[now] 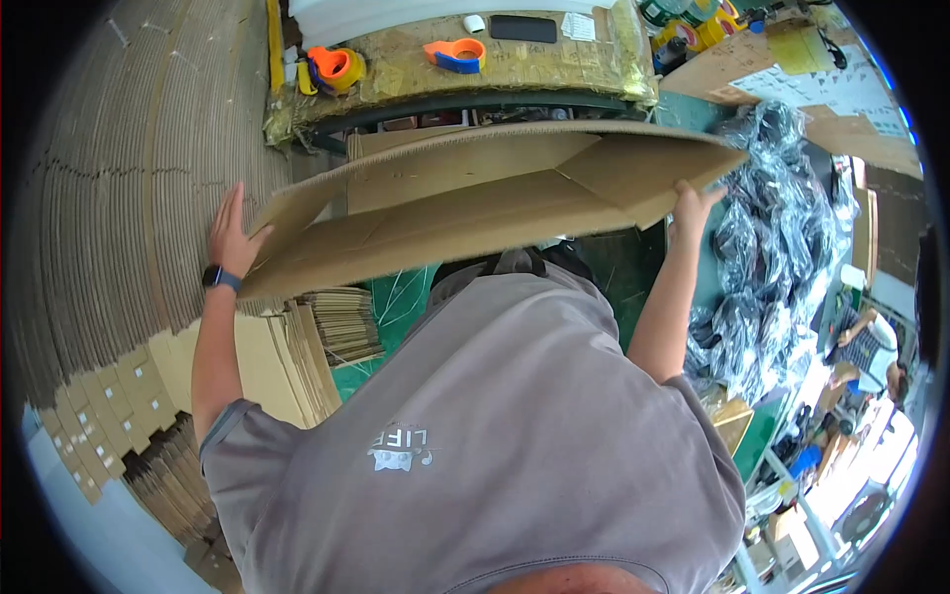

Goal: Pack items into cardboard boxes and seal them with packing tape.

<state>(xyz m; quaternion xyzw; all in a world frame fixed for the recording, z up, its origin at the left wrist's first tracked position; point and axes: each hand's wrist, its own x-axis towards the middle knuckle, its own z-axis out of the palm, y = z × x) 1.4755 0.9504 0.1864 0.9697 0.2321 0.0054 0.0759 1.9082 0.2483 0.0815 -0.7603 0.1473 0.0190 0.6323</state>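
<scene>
While we look down over a grey shirt, we see a flattened cardboard box (475,203) held level at chest height between both hands, above the green floor and in front of the tabletop (554,74). Our left hand (234,238) lies with fingers spread wide against the left end of the sheet, more pressing than gripping; a dark watch (222,278) sits on that wrist. Our right hand (693,210) pinches the right flap from below, and we cannot tell how far its fingers close. We judge that the sheet could slip or sag on the left, since an open palm gives little hold on so broad a panel, and that a flap could fold the wrong way along its creases. Close on the left rises a tall stack of flat cartons (139,178), near enough to catch the sheet's corner. Smaller bundles of cardboard (341,322) lie just below. On the tabletop rest two orange tape dispensers (455,53), (334,67) and a black phone (522,28). A heap of black plastic bags (782,228) crowds the right side, and another person (871,346) sits beyond it.
</scene>
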